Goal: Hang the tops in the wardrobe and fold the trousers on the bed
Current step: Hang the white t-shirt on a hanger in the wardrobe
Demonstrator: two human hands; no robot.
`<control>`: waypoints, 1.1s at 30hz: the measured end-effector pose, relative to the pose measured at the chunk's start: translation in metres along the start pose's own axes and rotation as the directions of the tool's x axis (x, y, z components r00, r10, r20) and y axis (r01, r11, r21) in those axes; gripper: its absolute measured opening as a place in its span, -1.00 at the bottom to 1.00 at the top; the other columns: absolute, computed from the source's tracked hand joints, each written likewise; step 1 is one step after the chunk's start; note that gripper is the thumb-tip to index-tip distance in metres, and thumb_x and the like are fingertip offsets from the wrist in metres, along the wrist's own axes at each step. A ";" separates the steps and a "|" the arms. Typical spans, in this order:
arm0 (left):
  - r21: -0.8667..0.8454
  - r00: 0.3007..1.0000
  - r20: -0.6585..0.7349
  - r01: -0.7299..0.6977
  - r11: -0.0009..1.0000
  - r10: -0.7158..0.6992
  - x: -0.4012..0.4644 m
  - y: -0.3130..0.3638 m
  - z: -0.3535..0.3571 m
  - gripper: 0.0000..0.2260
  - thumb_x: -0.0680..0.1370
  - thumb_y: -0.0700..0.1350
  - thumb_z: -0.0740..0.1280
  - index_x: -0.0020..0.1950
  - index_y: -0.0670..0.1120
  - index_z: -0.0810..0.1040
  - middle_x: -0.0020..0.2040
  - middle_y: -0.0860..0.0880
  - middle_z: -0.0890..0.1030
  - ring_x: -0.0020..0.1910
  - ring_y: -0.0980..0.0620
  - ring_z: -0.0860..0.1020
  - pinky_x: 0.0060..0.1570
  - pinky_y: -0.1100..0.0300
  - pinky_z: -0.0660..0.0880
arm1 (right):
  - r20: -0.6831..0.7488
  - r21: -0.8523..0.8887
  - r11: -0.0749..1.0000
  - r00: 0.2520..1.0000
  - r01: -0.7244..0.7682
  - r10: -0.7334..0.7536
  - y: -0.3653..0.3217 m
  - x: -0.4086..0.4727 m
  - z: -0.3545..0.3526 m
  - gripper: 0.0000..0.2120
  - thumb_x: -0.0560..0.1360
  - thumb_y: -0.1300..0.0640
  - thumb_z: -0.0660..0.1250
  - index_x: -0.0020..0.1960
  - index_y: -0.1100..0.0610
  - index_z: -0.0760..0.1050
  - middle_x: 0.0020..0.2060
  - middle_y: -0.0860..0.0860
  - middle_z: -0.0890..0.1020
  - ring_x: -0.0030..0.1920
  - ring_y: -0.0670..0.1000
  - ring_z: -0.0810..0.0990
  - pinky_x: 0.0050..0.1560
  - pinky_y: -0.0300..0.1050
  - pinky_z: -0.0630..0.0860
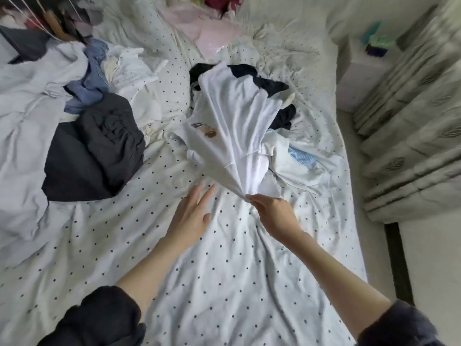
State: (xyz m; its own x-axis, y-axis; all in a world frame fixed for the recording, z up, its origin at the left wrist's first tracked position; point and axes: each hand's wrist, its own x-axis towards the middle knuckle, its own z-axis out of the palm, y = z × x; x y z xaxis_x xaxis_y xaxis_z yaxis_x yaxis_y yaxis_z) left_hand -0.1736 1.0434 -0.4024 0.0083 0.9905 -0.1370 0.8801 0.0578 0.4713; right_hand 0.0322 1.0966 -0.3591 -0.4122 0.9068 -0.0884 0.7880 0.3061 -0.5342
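My right hand [272, 216] pinches the near edge of a white top [234, 126] with a small print on it. The cloth fans out from the pinch and stretches away over the dotted bed sheet [224, 283]. My left hand [192, 216] hovers flat just left of the pinch, fingers straight, holding nothing. Dark trousers [94, 151] with a gathered waistband lie at the left. A dark garment [264, 86] lies under the far end of the white top. A pale top with a blue patch [296, 158] sits to the right.
A heap of clothes [82, 71], pale blue, denim blue and white, covers the bed's left side. A pink garment [207, 28] lies at the head end. Hangers [50, 18] show at top left. A curtain [409, 108] and floor strip run along the right.
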 end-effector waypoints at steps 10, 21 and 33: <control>0.143 0.949 -0.074 -0.295 0.945 0.307 -0.054 0.078 0.016 -0.81 0.51 -0.20 0.28 0.11 -0.08 0.55 0.02 -0.04 0.60 0.07 -0.09 0.53 0.19 0.11 0.25 | -0.051 -0.043 0.999 0.999 0.002 -0.004 -0.003 -0.162 -0.033 -0.83 0.58 0.15 0.22 0.03 0.10 0.59 -0.16 0.01 0.65 -0.17 0.10 0.58 -0.28 -0.11 0.33; 0.104 0.784 0.594 -0.297 0.949 0.180 -0.156 0.051 0.056 -0.87 0.58 -0.12 0.17 -0.08 -0.09 0.48 -0.05 -0.06 0.49 0.09 -0.07 0.49 -0.05 0.13 0.36 | 0.497 -0.279 0.947 0.820 -0.160 0.285 0.024 -0.219 0.030 -0.74 0.59 0.14 0.12 0.14 0.06 0.55 0.08 0.08 0.61 0.10 0.12 0.53 0.00 -0.10 0.42; -0.546 0.827 0.082 0.504 0.669 -0.556 -0.118 -0.050 0.075 -0.81 0.59 -0.16 0.22 0.19 -0.12 0.46 0.01 -0.11 0.54 0.05 -0.13 0.54 0.01 0.10 0.43 | 0.404 -0.197 0.955 0.906 0.222 -0.127 -0.011 -0.072 0.084 -0.68 0.61 0.12 0.12 0.34 0.05 0.42 0.29 0.02 0.50 0.29 0.08 0.43 0.20 -0.04 0.40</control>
State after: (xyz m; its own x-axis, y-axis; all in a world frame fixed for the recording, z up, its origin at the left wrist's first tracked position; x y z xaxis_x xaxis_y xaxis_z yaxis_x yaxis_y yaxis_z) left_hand -0.1830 0.9146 -0.4756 -0.4436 0.7771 -0.4465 0.3341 0.6057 0.7221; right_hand 0.0146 1.0037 -0.4177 -0.6584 0.6652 -0.3522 0.7511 0.5506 -0.3643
